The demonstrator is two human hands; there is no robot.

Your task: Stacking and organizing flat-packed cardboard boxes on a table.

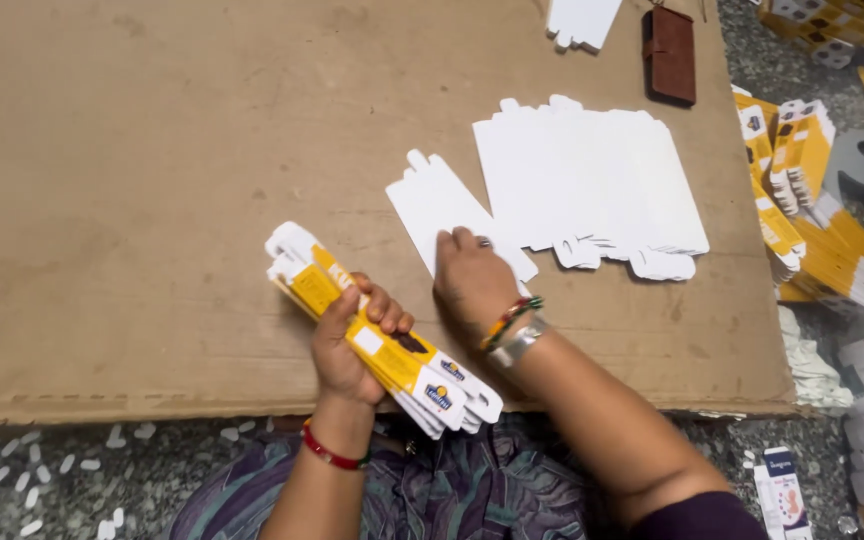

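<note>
My left hand (350, 345) grips a thick bundle of flattened yellow-and-white cartons (382, 340), held slanted over the near edge of a brown cardboard sheet (152, 180). My right hand (472, 280) rests palm down, fingers pressing a single white flat carton blank (442, 205) that lies face down on the cardboard. Just right of it is a fanned row of several more white blanks (592, 175), touching each other. Bangles and a bracelet circle my right wrist; a red bangle is on my left.
A brown wallet (670, 55) and another white blank (582, 20) lie at the cardboard's far edge. Stacks of yellow flat cartons (802, 190) sit off the right edge on a speckled floor (62, 470), which is littered with small white paper scraps.
</note>
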